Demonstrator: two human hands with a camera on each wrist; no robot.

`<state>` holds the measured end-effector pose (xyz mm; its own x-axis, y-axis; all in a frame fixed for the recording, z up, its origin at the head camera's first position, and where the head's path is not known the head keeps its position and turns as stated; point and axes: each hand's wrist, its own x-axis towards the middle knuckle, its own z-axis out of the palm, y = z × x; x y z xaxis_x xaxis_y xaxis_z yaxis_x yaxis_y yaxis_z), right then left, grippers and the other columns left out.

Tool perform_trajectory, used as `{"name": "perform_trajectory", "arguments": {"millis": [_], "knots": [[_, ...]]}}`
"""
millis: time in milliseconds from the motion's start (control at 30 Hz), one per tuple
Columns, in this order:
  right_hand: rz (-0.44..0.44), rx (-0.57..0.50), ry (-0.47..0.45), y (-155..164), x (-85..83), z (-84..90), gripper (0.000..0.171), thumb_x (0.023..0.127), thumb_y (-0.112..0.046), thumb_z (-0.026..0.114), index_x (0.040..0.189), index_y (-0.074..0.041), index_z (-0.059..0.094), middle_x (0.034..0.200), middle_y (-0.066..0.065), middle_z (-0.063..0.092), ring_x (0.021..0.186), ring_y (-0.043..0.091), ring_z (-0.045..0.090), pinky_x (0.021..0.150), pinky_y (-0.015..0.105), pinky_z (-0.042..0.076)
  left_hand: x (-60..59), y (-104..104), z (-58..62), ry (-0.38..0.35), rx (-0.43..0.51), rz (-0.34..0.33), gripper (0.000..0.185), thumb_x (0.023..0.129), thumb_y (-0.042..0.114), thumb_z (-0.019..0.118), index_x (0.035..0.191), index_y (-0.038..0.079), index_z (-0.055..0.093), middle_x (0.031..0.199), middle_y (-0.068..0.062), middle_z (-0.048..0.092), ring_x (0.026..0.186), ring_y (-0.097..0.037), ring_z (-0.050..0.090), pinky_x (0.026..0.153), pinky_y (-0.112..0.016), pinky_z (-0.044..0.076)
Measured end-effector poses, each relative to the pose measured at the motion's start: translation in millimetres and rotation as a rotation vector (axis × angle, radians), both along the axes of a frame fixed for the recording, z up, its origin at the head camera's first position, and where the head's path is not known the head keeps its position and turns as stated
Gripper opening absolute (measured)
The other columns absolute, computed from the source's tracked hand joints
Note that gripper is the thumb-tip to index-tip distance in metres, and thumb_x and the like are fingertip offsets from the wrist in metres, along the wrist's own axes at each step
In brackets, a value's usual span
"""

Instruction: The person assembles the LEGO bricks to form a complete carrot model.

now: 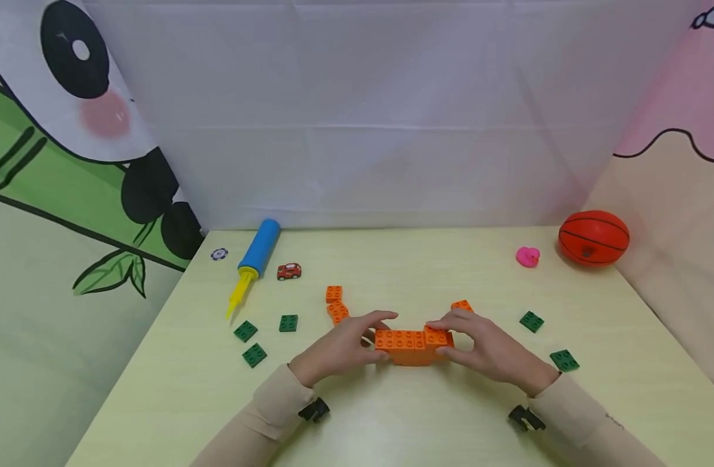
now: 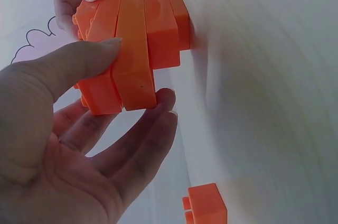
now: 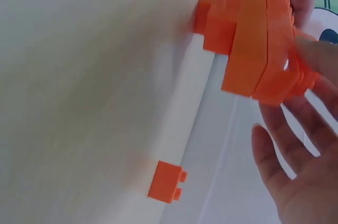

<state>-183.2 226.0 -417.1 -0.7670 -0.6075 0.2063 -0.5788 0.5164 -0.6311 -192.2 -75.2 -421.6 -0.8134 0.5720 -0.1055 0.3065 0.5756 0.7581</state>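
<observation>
Orange block stack at counter centre near edge, gripped from both ends. Left hand at 9 o'clock of stack, thumb and fingers curled round its end. Right hand at 3 o'clock, fingers pinching a top brick. Beige sleeves at 6 o'clock. Loose orange bricks at 11 o'clock, another at 1 o'clock behind right hand. Green plates at 9 o'clock, two more at 3 o'clock. Farther off: red car, pump, token toward 10 o'clock; pink toy, basketball toward 2 o'clock.
</observation>
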Motion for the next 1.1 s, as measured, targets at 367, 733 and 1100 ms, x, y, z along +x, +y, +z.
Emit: {"name": "perform_trajectory", "arguments": {"millis": [367, 733, 1100], "knots": [[-0.180, 0.229, 0.005, 31, -44.6, -4.7, 0.052, 0.094, -0.020, 0.070, 0.143, -0.012, 0.053, 0.136, 0.010, 0.058, 0.125, 0.033, 0.053, 0.104, 0.055, 0.044, 1.2, 2, -1.2, 0.017, -0.026, -0.012, 0.069, 0.090, 0.030, 0.075, 0.151, 0.028, 0.042, 0.129, 0.004, 0.062, 0.107, -0.015, 0.062, 0.093, -0.033, 0.053], [-0.134, 0.301, -0.069, 36, -61.2, -12.4, 0.035, 0.092, -0.015, 0.071, 0.126, -0.009, 0.067, 0.122, 0.004, 0.063, 0.115, 0.027, 0.058, 0.100, 0.051, 0.048, 3.0, 3, 1.3, 0.040, -0.030, -0.031, 0.066, 0.092, 0.030, 0.073, 0.151, 0.025, 0.044, 0.131, 0.003, 0.061, 0.107, -0.015, 0.062, 0.093, -0.032, 0.052], [-0.158, 0.137, 0.071, 29, -46.6, 2.1, 0.034, 0.091, -0.018, 0.073, 0.125, -0.014, 0.070, 0.114, -0.004, 0.063, 0.107, 0.019, 0.060, 0.091, 0.046, 0.054, 1.5, 3, -0.1, 0.029, -0.026, -0.037, 0.065, 0.091, 0.032, 0.074, 0.149, 0.023, 0.046, 0.132, 0.003, 0.061, 0.106, -0.014, 0.061, 0.092, -0.031, 0.052]]}}
